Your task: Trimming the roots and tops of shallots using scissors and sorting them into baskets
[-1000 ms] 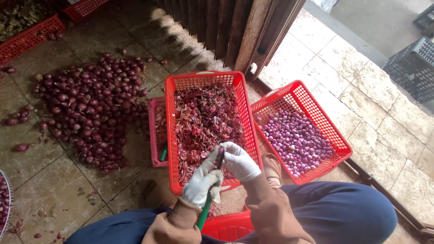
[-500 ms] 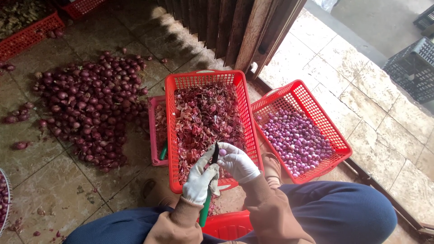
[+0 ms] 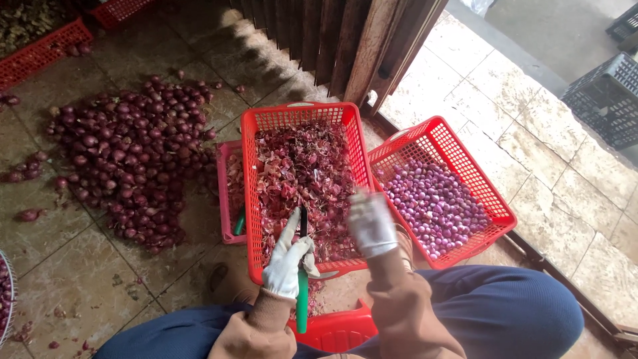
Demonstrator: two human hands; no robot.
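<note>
My left hand (image 3: 287, 262), in a white glove, grips a knife with a green handle (image 3: 302, 302), blade pointing up over the red basket of onion skins (image 3: 258, 199). My right hand (image 3: 371, 223), also gloved, is blurred and raised apart from the left, near the divide between that basket and the red basket of peeled purple onions (image 3: 444, 145). I cannot tell whether the right hand holds anything.
A heap of unpeeled red onions (image 3: 126, 153) lies on the tiled floor to the left. A pink basket (image 3: 224, 199) sits behind the skins basket. A red stool (image 3: 335, 329) is under my legs. Dark crates (image 3: 601, 96) stand at the far right, and wooden slats (image 3: 319, 33) stand ahead.
The two hands were together at the knife; now the right hand has moved away to the right, toward the basket of peeled onions. The left hand still holds the knife.
</note>
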